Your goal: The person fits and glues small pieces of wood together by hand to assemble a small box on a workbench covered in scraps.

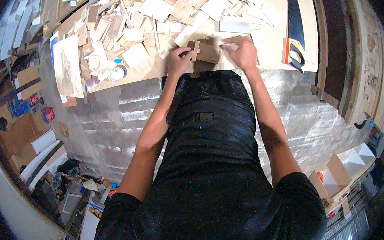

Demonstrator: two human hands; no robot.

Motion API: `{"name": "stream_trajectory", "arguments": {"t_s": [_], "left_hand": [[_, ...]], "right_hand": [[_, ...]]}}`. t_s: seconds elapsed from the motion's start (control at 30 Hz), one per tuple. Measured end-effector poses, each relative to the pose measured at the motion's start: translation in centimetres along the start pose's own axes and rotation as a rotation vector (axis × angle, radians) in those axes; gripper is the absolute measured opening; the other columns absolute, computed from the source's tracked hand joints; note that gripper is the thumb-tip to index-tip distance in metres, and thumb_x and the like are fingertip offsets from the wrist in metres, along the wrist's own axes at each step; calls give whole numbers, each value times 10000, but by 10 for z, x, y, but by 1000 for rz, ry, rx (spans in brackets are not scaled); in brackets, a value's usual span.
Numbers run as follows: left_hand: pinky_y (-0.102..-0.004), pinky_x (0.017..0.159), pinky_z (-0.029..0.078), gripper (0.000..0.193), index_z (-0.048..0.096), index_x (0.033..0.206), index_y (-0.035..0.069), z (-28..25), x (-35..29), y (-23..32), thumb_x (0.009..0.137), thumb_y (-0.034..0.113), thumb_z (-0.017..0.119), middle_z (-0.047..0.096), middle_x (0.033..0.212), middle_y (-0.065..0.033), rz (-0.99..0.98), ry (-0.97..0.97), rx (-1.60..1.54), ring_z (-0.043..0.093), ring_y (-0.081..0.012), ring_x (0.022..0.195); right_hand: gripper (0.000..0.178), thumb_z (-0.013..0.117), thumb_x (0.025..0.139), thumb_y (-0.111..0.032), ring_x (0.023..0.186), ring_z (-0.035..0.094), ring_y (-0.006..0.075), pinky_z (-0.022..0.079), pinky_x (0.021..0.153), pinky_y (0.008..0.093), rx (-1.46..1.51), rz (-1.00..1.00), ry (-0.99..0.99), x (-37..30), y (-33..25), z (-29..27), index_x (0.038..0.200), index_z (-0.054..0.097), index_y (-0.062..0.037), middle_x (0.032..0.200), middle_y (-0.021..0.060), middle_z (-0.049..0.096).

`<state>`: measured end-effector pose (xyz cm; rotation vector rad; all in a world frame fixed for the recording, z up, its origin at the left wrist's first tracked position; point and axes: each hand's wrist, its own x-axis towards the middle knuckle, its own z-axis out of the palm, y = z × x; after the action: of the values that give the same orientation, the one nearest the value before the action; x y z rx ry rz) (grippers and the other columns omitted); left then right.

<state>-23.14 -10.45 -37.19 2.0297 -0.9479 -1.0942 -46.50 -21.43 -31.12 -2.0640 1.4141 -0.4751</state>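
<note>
A small brown wooden assembly point(209, 52), with a paler upright strip at its left end, stands at the near edge of the wooden worktop, just in front of my body. My left hand point(179, 62) is closed on that left end, thumb and fingers against the strip. To the right of the assembly, my right hand point(243, 53) is held with thumb and fingertips pinched together. Whatever sits in that pinch is too small to make out. A shadow falls on the worktop point(270, 51) between the right fingertips and the wood.
Several wood offcuts point(157, 9) lie heaped across the back and left. A handsaw point(293, 53) with an orange and black handle rests at the right. A clear bottle with a blue cap point(117, 72) and a pale board point(69, 64) are on the left. White-lined boxes point(334, 176) stand lower right.
</note>
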Motion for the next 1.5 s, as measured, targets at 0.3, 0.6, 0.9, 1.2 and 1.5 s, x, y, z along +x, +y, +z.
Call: {"name": "stream_trajectory", "arguments": {"t_s": [0.3,0.6,0.9,1.2,1.5], "left_hand": [[-348,755,519,303,746,979,45,-3,-6,10,805,292,723,731,860,-140,176,113,144,689,-259,790],[-365,753,525,284,751,946,78,-5,-8,14,799,319,719,730,865,-137,83,61,145,696,-287,826],[-378,767,525,294,753,939,89,-3,-4,7,796,343,713,723,874,-150,144,82,170,692,-304,839],[-380,774,523,318,751,952,84,-7,-11,25,795,359,719,728,895,-149,121,104,217,693,-307,854],[-373,758,526,306,753,937,73,-8,-10,24,784,337,736,729,876,-149,103,92,194,695,-301,832]], "right_hand": [[268,750,723,-269,882,638,276,557,737,409,-212,-213,-276,2,-25,72,979,743,-190,867,62,703],[237,705,780,-329,841,651,288,559,704,427,-271,-207,-251,6,-26,84,999,732,-245,795,85,675],[184,692,787,-355,818,650,276,553,696,413,-293,-246,-227,6,-24,87,935,730,-253,781,65,676],[236,685,811,-429,825,661,310,552,706,431,-266,-206,-247,8,-30,82,942,728,-238,800,83,687],[311,728,761,-488,823,671,311,551,729,422,-238,-79,-367,12,-27,79,929,748,-227,854,100,701]]}}
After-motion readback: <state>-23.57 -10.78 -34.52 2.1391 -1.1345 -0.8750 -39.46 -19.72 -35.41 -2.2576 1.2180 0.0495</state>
